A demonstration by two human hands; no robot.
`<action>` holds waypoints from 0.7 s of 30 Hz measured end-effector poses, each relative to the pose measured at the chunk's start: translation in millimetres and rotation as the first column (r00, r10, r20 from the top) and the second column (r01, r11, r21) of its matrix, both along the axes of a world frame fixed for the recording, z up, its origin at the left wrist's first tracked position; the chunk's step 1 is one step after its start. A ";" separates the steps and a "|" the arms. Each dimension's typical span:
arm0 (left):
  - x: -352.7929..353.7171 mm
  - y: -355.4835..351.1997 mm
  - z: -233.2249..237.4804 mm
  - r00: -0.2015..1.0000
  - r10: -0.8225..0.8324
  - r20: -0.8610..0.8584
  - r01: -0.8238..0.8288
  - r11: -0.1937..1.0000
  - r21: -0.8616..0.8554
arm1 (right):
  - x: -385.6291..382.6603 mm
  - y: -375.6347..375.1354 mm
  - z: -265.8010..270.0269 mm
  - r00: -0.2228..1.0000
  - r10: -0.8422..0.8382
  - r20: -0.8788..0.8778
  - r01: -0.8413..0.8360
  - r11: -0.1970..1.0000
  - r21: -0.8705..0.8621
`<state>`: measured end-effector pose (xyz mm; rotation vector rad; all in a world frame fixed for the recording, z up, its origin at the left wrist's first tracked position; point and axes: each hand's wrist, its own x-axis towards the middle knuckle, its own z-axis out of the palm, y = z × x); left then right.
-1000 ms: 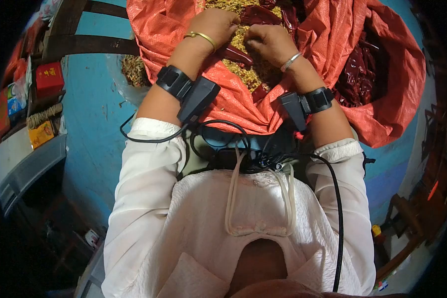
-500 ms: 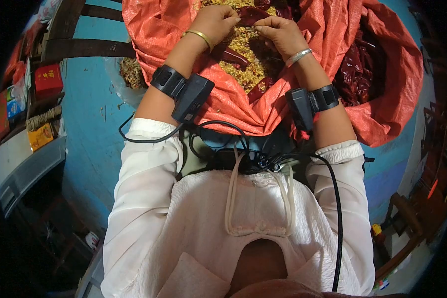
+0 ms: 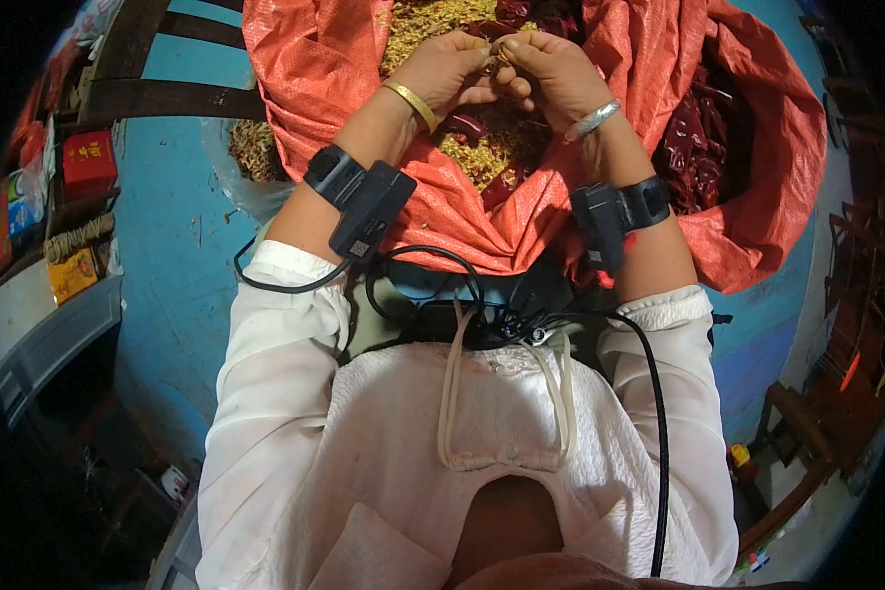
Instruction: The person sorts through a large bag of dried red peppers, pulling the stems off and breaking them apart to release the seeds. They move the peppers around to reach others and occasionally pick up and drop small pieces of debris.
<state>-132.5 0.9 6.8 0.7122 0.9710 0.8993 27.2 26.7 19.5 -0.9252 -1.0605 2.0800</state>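
Observation:
My left hand (image 3: 447, 71) and my right hand (image 3: 558, 77) meet above an open orange-red woven sack (image 3: 315, 84). Thumbs and forefingers pinch at one spot, with a small brownish bit between them, too small to make out. Below the hands lie yellow chili seeds (image 3: 492, 157) with dark red dried chilies (image 3: 506, 184) among them. More chilies and seeds show behind the hands, partly covered by them.
On the right a second orange-red sack (image 3: 792, 128) holds dried red chilies (image 3: 698, 147). A clear plastic bag (image 3: 231, 182) of dried stems (image 3: 256, 149) sits left on the blue floor (image 3: 162, 256). A dark wooden chair (image 3: 172, 98) stands upper left. Black cables (image 3: 659, 413) run along my arms.
The dark red chili stretched between my fingertips is no longer seen there. My hands have come closer together and turned inward, now pinching a small brownish bit.

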 end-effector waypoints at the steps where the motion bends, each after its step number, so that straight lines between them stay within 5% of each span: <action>1: 1.2 -0.8 -0.1 1.000 0.014 0.015 -0.013 1.000 -0.014 | -0.6 -0.1 0.0 1.000 -0.001 0.000 0.001 1.000 0.000; 3: 3.1 -1.8 -1.2 1.000 0.019 0.002 -0.019 1.000 -0.014 | -1.2 0.2 -0.4 0.973 -0.058 0.225 0.024 0.988 0.152; 6: 4.0 -4.2 -0.2 0.999 0.048 -0.002 -0.048 0.999 -0.015 | -1.4 0.6 -3.4 0.954 -0.093 0.286 0.017 0.966 0.257; 15: -0.6 -7.6 1.9 0.996 0.062 0.067 -0.059 0.997 -0.054 | -9.7 -12.2 8.2 0.957 -0.068 0.281 -0.059 0.906 0.418; 21: -2.1 -10.8 4.5 0.985 0.051 0.164 -0.036 0.995 -0.094 | -5.5 -12.2 12.0 0.918 -0.082 0.387 -0.071 0.928 0.365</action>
